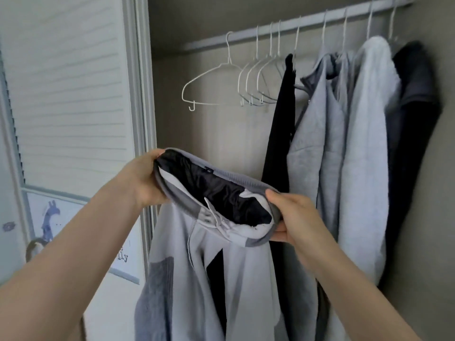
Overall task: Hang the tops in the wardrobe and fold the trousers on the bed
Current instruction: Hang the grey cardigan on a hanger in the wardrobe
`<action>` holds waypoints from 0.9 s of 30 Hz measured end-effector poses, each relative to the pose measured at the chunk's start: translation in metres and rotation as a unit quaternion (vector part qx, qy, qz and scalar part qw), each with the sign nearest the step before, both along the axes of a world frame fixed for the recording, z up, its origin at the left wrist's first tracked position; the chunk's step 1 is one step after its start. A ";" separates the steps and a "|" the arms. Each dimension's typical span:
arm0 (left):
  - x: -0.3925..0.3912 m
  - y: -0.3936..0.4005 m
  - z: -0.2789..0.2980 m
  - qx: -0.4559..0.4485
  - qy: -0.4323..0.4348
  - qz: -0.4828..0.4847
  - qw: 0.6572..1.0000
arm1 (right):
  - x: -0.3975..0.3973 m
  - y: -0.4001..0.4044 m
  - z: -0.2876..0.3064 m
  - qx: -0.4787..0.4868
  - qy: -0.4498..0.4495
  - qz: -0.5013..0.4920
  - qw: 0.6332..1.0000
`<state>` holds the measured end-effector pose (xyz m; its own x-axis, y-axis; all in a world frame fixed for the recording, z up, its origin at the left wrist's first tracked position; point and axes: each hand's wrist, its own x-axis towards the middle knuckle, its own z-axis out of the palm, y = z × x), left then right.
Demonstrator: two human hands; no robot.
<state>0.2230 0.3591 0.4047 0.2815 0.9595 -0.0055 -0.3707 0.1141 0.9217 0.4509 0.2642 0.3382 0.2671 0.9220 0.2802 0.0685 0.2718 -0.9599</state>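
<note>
I hold a light grey zip-up jacket (236, 274) with darker grey panels and a black lining in front of the open wardrobe. My left hand (144, 179) grips the left side of its collar. My right hand (291, 217) grips the right side, so the neck opening is stretched between them and the body hangs down. Above, a white rail (290, 27) carries several empty white wire hangers (209, 82). Right of them hang a black garment (280, 134), two grey tops (317, 143) and a dark top (413, 114).
A white louvred wardrobe door (66, 94) stands open at the left, with a picture (73, 230) low behind it. The wardrobe's back wall (209, 129) is bare below the empty hangers.
</note>
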 end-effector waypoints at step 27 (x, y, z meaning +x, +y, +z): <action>0.004 0.088 0.052 0.115 0.130 0.117 0.978 | 0.008 0.189 0.264 0.098 -0.357 -0.378 0.848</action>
<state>0.2268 0.4472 0.4568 0.0723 0.9819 0.1750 -0.1123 -0.1663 0.9797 0.4585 0.4530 0.6024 0.4593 0.4790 0.7481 0.8398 0.0403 -0.5414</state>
